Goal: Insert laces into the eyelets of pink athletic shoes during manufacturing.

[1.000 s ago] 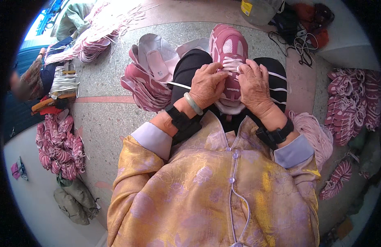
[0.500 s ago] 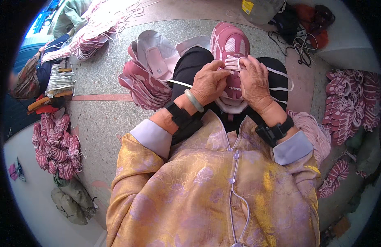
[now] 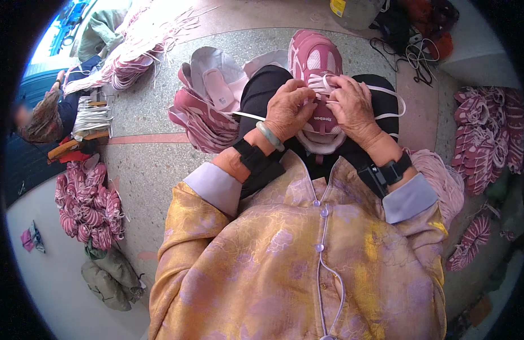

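Since half a second ago our two hands have drawn closer together over the lacing, and the view has tipped a little so that the shoe sits higher in the picture; the shoe itself has stayed on the lap.

We hold a pink mesh sports shoe upper [image 3: 314,56] across our black-trousered knees, toe pointing far from us. Our left hand [image 3: 288,109] is curled over the near left of the lacing, fingers closed on a flat white shoelace [image 3: 330,86], with a pale green bangle [image 3: 271,136] and a black wrist strap [image 3: 252,156] just behind it. Our right hand [image 3: 352,106] presses on the right of the lacing, fingers bent and pinching the same lace; a loose loop of it trails off to the right across the knee. We cannot tell how tightly either hand grips.

Just left of the knees lies a fanned stack of pink shoe uppers [image 3: 201,113]. Further left, near the floor edge, sits a heap of pink and white patterned uppers [image 3: 89,207], and beyond it another person's sleeve [image 3: 44,113] beside a bundle of white laces [image 3: 92,116]. On the right, well apart, rests another pile of patterned uppers [image 3: 488,141].
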`<state>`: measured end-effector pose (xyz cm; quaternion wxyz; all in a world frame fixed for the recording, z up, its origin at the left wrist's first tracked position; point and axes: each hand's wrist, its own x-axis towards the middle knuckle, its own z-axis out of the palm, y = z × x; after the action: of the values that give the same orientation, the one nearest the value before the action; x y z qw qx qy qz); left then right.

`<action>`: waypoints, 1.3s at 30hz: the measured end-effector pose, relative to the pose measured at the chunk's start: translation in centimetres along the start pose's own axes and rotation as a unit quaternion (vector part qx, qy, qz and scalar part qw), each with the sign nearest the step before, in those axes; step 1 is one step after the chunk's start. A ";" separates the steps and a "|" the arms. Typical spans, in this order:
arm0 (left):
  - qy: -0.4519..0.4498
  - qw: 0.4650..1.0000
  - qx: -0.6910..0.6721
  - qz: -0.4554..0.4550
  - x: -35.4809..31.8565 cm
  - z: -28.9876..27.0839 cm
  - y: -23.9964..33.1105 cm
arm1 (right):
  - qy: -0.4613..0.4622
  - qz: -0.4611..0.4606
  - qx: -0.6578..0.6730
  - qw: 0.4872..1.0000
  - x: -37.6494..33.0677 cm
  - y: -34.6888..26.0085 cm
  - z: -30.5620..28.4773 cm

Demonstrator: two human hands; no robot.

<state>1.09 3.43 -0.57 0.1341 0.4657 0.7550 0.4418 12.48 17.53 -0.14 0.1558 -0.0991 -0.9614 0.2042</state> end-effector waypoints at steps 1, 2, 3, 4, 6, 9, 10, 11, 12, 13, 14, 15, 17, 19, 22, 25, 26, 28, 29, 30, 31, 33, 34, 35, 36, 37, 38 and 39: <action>0.013 1.000 0.000 0.009 -0.1 0.1 -0.1 | -0.003 0.010 0.026 1.000 0.0 0.2 0.1; 0.010 1.000 0.001 0.011 0.0 0.2 -0.1 | -0.005 0.020 0.050 0.999 0.0 0.3 0.1; 0.011 1.000 0.008 0.017 0.1 0.2 0.0 | -0.002 0.023 0.051 0.998 0.1 0.4 0.4; 0.013 1.000 0.014 0.024 0.2 0.3 0.0 | 0.000 0.049 0.079 0.996 0.3 0.5 1.0; 0.015 0.999 0.026 0.018 0.3 0.5 0.0 | 0.003 0.075 0.110 0.991 0.5 0.9 1.7; 0.022 0.998 0.050 0.020 0.6 0.7 -0.1 | -0.004 0.117 0.170 0.979 0.7 1.2 2.3; 0.026 0.997 0.062 0.026 0.7 0.8 -0.1 | -0.005 0.120 0.187 0.975 0.6 1.3 2.4; 0.025 0.997 0.065 0.028 0.9 0.9 -0.2 | -0.006 0.122 0.203 0.971 0.7 1.2 2.4; 0.031 0.996 0.078 0.035 1.0 1.0 -0.2 | -0.002 0.122 0.205 0.971 0.7 1.1 2.3; 0.037 0.994 0.092 0.042 1.0 1.1 -0.2 | -0.013 0.133 0.192 0.972 0.7 1.1 2.2; 0.035 0.994 0.095 0.044 1.1 1.3 0.1 | -0.024 0.144 0.180 0.973 0.7 0.9 2.1; 0.043 0.990 0.112 0.068 1.2 1.4 0.4 | -0.021 0.144 0.182 0.972 0.6 0.9 1.8; 0.050 0.986 0.132 0.093 1.2 1.5 0.6 | -0.080 0.117 0.140 0.980 0.5 1.1 0.7; 0.090 0.983 0.125 0.096 1.1 1.3 0.5 | -0.107 0.103 0.153 0.977 0.8 1.2 -0.6; 0.095 0.989 0.098 0.062 0.8 -1.4 -0.2 | -0.037 0.067 0.184 0.980 0.2 2.4 -1.6; 0.170 0.953 0.244 0.063 0.4 -6.3 -1.4 | 0.119 0.062 0.026 0.991 -0.8 3.7 -2.8; 0.182 0.934 0.298 0.072 -0.1 -8.9 -2.8 | 0.162 0.074 0.023 0.984 -1.1 4.2 -2.7; 0.206 0.890 0.404 0.038 -1.5 -13.7 -5.4 | 0.201 0.097 0.054 0.973 -1.4 5.0 -2.5; 0.219 0.862 0.457 -0.006 -2.3 -15.3 -6.0 | 0.240 0.119 0.084 0.960 -1.5 5.4 -2.5; 0.201 0.834 0.512 -0.029 -3.1 -16.5 -6.3 | 0.270 0.106 0.080 0.954 -1.3 4.9 -2.7; 0.183 0.803 0.565 -0.052 -3.8 -17.2 -6.4 | 0.268 0.107 0.079 0.954 -1.2 4.6 -2.6; 0.118 0.780 0.606 -0.098 -3.7 -16.8 -5.2 | 0.275 0.105 0.104 0.950 -0.7 4.0 -2.4; 0.074 0.791 0.599 -0.096 -3.4 -15.7 -4.7 | 0.287 0.122 0.123 0.942 -0.5 3.6 -2.2; 0.031 0.801 0.591 -0.094 -3.1 -14.4 -3.9 | 0.286 0.122 0.121 0.943 -0.3 3.4 -2.1; 0.040 0.844 0.535 -0.021 -2.8 -13.0 -3.9 | 0.287 0.121 0.154 0.938 -0.1 3.1 -1.9; 0.027 0.875 0.482 0.039 -1.7 -10.7 -2.3 | 0.288 0.124 0.181 0.932 0.0 3.3 -1.8; 0.010 0.896 0.436 0.083 -1.3 -8.6 -1.0 | 0.287 0.124 0.181 0.932 0.1 3.2 -1.9; -0.033 0.914 0.397 0.082 -0.8 -6.7 0.4 | 0.281 0.131 0.200 0.930 0.1 3.1 -2.1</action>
<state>-2.33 -0.81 3.43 -0.0731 0.5552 0.8225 0.0997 13.46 21.05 0.38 0.4082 -0.2441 -0.7961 0.3742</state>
